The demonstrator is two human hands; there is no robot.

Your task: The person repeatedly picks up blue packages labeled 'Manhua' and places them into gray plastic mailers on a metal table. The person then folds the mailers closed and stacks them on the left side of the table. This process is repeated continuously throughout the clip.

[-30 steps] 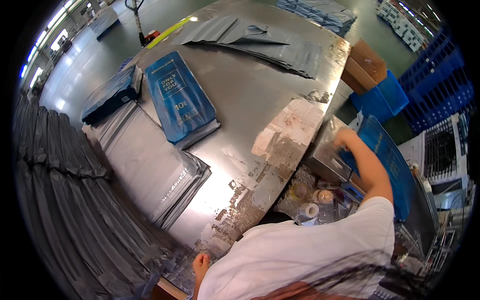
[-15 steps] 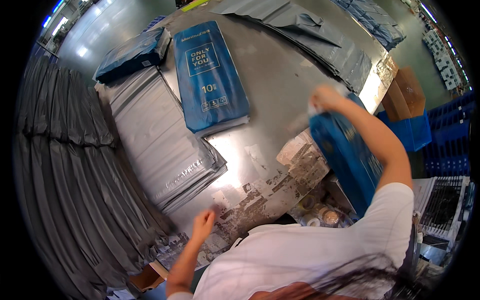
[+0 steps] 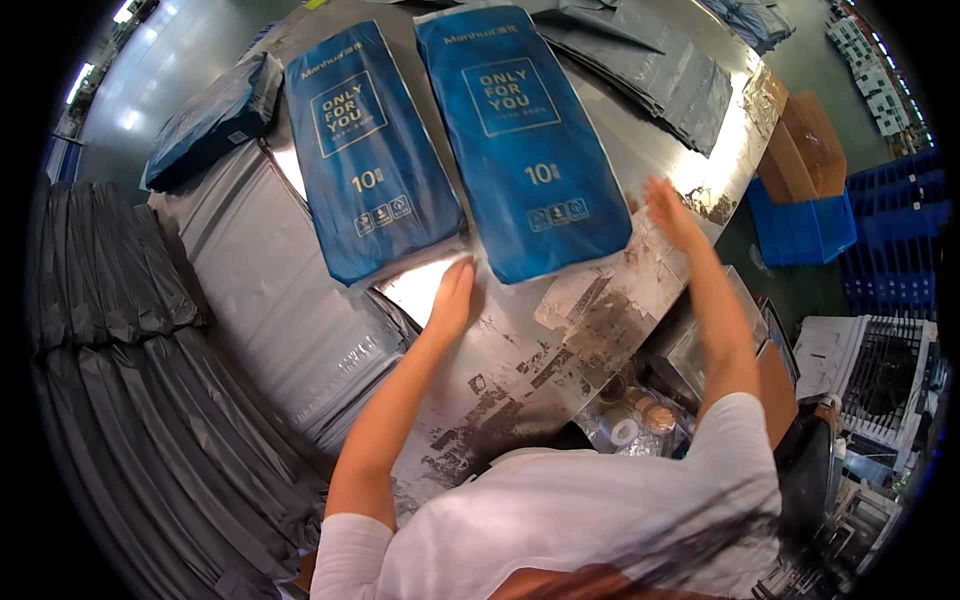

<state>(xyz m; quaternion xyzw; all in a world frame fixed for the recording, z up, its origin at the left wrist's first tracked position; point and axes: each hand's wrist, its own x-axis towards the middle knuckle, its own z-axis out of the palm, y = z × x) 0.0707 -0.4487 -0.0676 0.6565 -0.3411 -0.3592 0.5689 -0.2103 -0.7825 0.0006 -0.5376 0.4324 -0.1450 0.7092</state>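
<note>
One blue left pack (image 3: 375, 165) and one blue right pack (image 3: 530, 150) lie at upper centre; grey bags (image 3: 675, 85), upper right, are cut off by the frame. Whether the left hand (image 3: 456, 292), fingers extended, touches the left pack cannot be told. The blurred right hand (image 3: 674, 214) is unfolded, empty, beside the right pack it gripped earlier.

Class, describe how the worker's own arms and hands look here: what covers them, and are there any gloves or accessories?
The left hand and right hand are both bare, with no gloves. No watch, bracelet or ring can be made out, though the right is slightly blurred. The left sleeve and right sleeve are short, white and plain.
</note>
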